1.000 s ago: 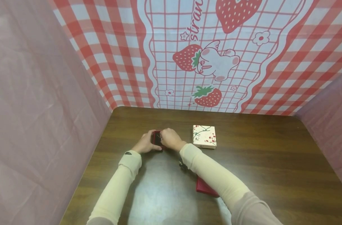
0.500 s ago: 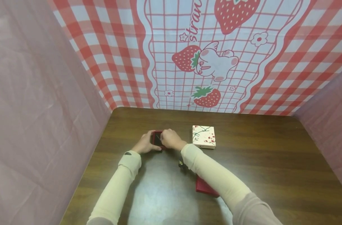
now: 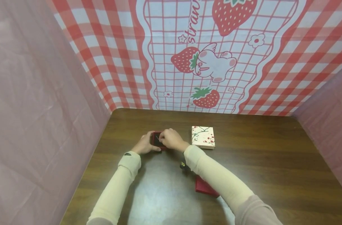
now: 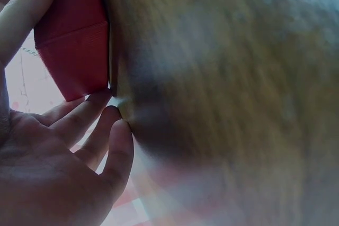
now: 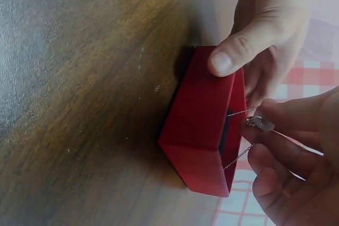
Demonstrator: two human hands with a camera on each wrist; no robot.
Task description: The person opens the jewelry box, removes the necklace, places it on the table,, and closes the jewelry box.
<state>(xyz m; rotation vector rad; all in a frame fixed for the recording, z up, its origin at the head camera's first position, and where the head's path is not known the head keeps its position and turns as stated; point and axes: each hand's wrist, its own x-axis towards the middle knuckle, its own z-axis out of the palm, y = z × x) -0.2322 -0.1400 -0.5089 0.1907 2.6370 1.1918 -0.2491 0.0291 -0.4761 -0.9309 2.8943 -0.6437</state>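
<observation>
A small red box point(image 5: 198, 107) with a dark inside stands on the table, its open side up. My left hand point(image 3: 144, 144) grips it from the left, the thumb on the near wall, as the left wrist view point(image 4: 63, 152) also shows. Over the box's right side, my right hand point(image 3: 172, 139) pinches a thin silver chain with a small pendant point(image 5: 259, 124). From the fingers of the right hand point(image 5: 296, 146) two strands of the chain point(image 5: 237, 158) run down into the box. Where the chain ends inside is hidden.
A cream box with red blossoms point(image 3: 203, 137) lies right of the hands. A dark red flat piece point(image 3: 205, 186) lies partly under my right forearm, near a small black and yellow item point(image 3: 183, 165). A checked cloth point(image 3: 126, 62) hangs behind the table point(image 3: 272, 162).
My right hand has shifted slightly right and up from the box, showing more of its dark inside. The left hand keeps its grip. More of the small black and yellow item shows.
</observation>
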